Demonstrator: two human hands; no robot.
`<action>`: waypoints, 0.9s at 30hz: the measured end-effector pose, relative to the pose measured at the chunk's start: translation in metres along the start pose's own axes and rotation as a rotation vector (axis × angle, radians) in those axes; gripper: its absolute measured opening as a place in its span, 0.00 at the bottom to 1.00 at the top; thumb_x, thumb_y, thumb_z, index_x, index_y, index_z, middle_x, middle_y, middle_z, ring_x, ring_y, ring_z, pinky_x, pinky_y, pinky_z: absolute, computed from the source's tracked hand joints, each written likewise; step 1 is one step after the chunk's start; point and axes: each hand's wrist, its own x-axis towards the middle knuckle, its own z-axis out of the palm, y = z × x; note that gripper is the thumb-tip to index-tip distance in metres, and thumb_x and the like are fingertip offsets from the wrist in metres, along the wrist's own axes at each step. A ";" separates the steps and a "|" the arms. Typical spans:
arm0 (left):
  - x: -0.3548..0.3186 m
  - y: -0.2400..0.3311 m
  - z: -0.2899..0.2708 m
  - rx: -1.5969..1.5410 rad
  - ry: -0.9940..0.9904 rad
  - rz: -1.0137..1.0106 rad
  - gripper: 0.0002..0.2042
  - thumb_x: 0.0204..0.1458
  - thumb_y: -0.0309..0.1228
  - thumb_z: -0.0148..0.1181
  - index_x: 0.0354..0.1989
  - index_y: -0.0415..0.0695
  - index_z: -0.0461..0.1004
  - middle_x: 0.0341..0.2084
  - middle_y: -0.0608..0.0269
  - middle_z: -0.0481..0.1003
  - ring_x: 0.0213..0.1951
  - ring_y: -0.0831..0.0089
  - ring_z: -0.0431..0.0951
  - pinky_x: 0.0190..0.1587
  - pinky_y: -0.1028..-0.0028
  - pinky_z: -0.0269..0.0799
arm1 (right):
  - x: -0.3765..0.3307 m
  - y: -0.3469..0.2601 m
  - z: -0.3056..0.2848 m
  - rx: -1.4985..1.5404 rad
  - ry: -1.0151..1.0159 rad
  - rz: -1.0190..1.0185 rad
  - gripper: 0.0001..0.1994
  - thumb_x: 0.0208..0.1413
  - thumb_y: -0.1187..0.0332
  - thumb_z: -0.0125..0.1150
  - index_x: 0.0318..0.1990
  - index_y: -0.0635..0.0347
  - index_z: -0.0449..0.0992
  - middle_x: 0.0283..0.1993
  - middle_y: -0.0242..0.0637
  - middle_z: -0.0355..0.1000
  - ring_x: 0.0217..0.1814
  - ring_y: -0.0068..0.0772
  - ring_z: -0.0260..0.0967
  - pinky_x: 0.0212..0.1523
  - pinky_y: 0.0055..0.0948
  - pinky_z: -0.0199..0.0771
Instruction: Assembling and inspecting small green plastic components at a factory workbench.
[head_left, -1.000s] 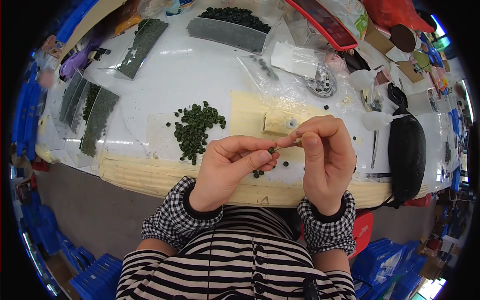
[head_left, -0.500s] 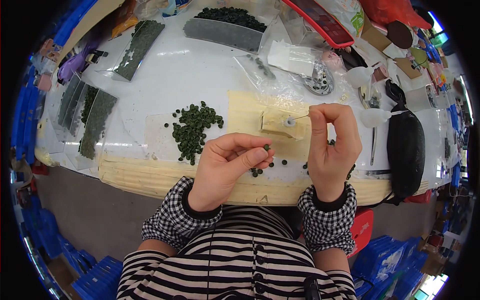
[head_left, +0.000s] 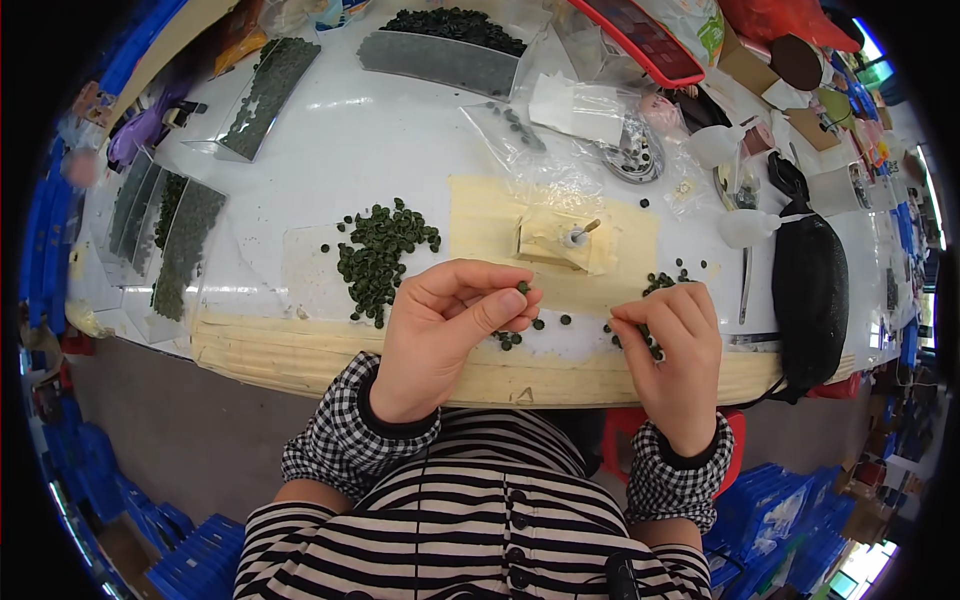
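Note:
My left hand [head_left: 435,330] pinches a small dark green disc [head_left: 523,287] between thumb and forefinger, above the near side of the table. My right hand [head_left: 675,350] is lowered by a small group of green discs [head_left: 660,282], thumb and fingertips drawn together; what is between them, if anything, is too small to make out. Between and beyond the hands sits a tape-covered block [head_left: 545,243] with a small white pot, and a thin stick [head_left: 591,227] leans in it. Left of the block lies a larger heap of green discs [head_left: 385,250].
Clear trays of green discs stand at the back [head_left: 440,65] and far left [head_left: 268,100]. A red-framed phone [head_left: 640,40] hangs over the far side. White squeeze bottles [head_left: 745,228], tweezers [head_left: 746,285] and a black pouch [head_left: 812,300] lie at the right. Yellowish tape [head_left: 290,350] covers the near edge.
My right hand has let go of the thin stick, which now rests in the pot, and has come down toward the discs near the edge. My left hand keeps its disc.

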 end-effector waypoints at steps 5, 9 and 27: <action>0.000 0.000 0.001 0.011 -0.019 -0.008 0.09 0.55 0.21 0.59 0.45 0.35 0.74 0.37 0.54 0.79 0.39 0.73 0.80 0.44 0.77 0.77 | -0.013 0.004 0.007 -0.102 -0.061 -0.048 0.06 0.41 0.76 0.66 0.29 0.59 0.76 0.30 0.33 0.67 0.39 0.38 0.64 0.42 0.36 0.64; 0.001 0.000 0.001 0.011 -0.018 -0.011 0.09 0.55 0.21 0.59 0.43 0.35 0.74 0.36 0.53 0.79 0.38 0.73 0.80 0.44 0.77 0.77 | -0.010 0.003 0.010 -0.154 -0.038 -0.086 0.07 0.41 0.75 0.66 0.29 0.60 0.75 0.30 0.33 0.67 0.38 0.39 0.63 0.42 0.37 0.64; -0.002 -0.005 0.004 0.138 -0.038 0.098 0.08 0.52 0.18 0.61 0.40 0.33 0.76 0.35 0.55 0.80 0.37 0.75 0.80 0.42 0.79 0.77 | 0.006 -0.035 0.055 1.300 0.072 0.399 0.04 0.59 0.76 0.56 0.39 0.68 0.72 0.39 0.33 0.69 0.37 0.21 0.72 0.37 0.19 0.74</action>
